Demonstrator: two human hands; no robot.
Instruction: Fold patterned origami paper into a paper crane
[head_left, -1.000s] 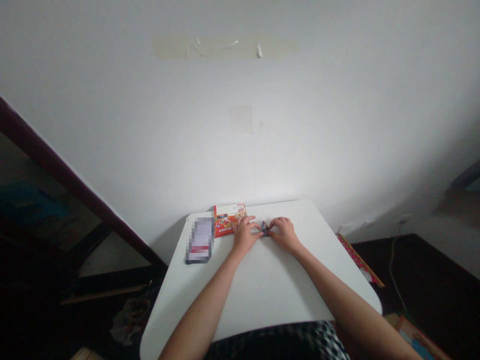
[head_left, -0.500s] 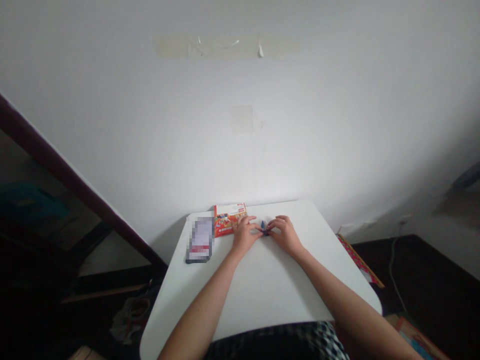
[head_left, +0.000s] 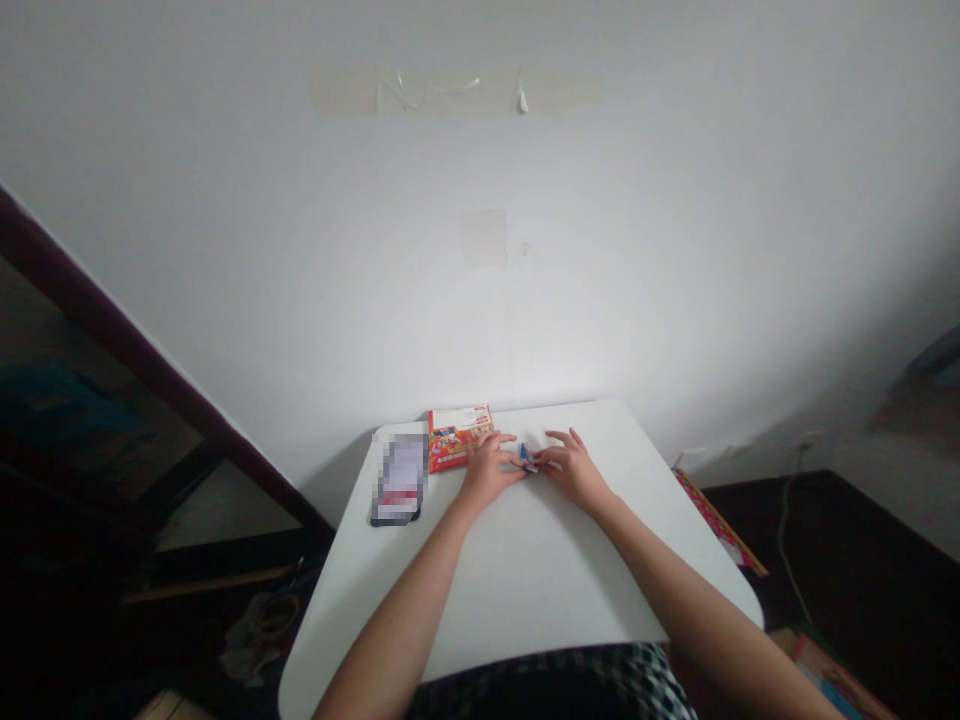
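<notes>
L hand point(head_left: 484, 474) & R hand point(head_left: 574, 474) are pinching a small blue piece point(head_left: 523, 452) w/ their fingertips, the piece sitting btwn them on or just above the white table point(head_left: 547, 575), can't tell which. L hand's fingers are covering part of the red packet point(head_left: 452, 440), contact unclear; a phone point(head_left: 403, 480) is lying just beside the packet.
</notes>
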